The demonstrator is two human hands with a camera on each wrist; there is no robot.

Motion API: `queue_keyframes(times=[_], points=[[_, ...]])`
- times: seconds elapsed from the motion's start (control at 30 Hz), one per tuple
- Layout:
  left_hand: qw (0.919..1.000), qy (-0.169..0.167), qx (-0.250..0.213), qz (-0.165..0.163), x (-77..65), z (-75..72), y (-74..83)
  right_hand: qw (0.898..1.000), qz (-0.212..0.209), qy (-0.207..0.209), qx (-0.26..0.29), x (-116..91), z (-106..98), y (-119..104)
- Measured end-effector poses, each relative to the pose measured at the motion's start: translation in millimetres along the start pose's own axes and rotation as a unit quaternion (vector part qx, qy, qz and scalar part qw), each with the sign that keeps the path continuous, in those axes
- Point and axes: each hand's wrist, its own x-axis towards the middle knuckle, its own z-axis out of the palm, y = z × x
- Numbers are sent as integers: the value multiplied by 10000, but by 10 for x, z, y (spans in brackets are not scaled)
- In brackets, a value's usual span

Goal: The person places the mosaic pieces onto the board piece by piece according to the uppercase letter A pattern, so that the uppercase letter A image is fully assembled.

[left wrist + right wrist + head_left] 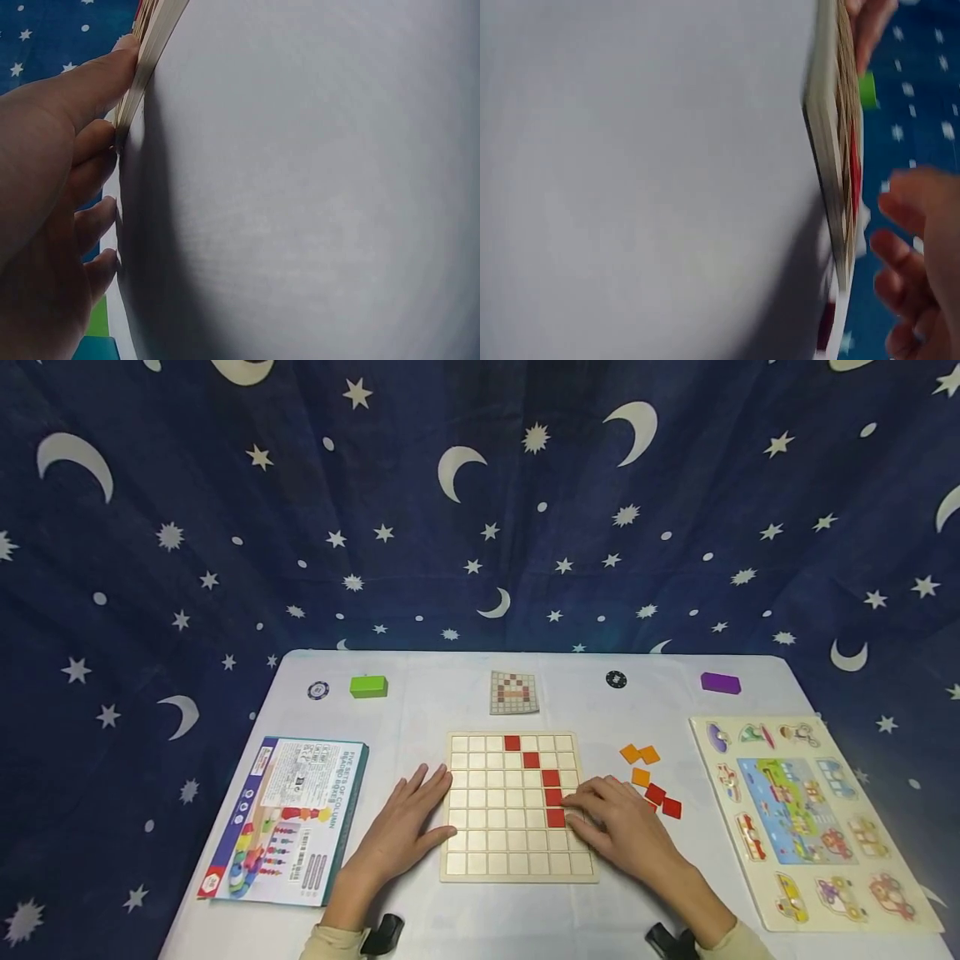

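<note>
A wooden grid board [476, 864] lies in the middle of the table, with several red square tiles [551, 777] in a slanting then straight line of its cells. At the board's left edge rests my left hand [405, 821], fingers extended; in the left wrist view its thumb [97, 82] touches the board's side. My right hand [626, 827] is over the right edge, fingertips beside the lower red tiles. In the right wrist view, the right hand's fingers [900, 281] are loosely bent and apart from the thumb, with no tile visible between them.
Loose orange tiles [641, 777] and red tiles [672, 808] lie right of the board. Behind it is a pattern card [514, 693]. A boxed toy [285, 818] lies left, a picture puzzle [802, 810] right. Green [369, 687] and purple blocks [721, 683] and two round chips [616, 679] stand farther back.
</note>
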Motion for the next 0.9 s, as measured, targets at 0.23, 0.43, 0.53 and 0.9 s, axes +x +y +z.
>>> queue_keyframes(times=[0.23,0.43,0.53,0.9], points=[[10000,45,-56,-3,-10,0,-7,9929,1041,-106,-559,8,-153,277],[10000,1,-97,9,-7,-7,0,9919,1129,-247,-534,9,-147,355],[10000,8,-82,0,-9,-12,9,9924,1141,-159,-442,79,-128,360],[10000,30,-79,8,-2,0,6,9946,846,-596,82,764,106,-24]])
